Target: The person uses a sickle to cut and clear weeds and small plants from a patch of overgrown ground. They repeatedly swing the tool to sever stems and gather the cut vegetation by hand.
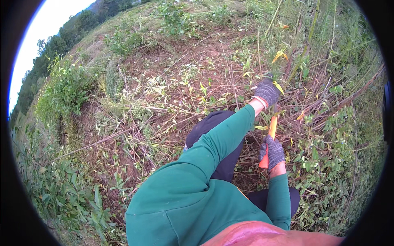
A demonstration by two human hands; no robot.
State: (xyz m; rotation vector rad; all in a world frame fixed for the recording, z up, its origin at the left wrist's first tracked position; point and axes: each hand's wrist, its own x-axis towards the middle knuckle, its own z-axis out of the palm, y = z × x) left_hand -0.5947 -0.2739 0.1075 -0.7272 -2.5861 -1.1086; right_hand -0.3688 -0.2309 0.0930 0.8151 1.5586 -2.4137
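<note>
My left hand (267,92), in a dark grey knit glove, reaches out right of the middle. It is closed around thin green plant stems (277,73) at the foot of the tall growth. Nearer to me, my right hand (275,153), gloved alike, wraps round the orange handle of a hand tool (272,128). The handle's flared end sticks out below the fist. Its dark metal neck points away from me and passes close beside the left hand. The tool's head is lost among the stems, so I cannot make out its shape.
Tall green stalks (304,49) stand at the far right, with a brown branch (356,95) slanting among them. Cut stems and twigs (139,110) litter the reddish soil (203,51). Leafy bushes (65,92) grow on the left. My bent dark-trousered knee (230,158) is below the left arm.
</note>
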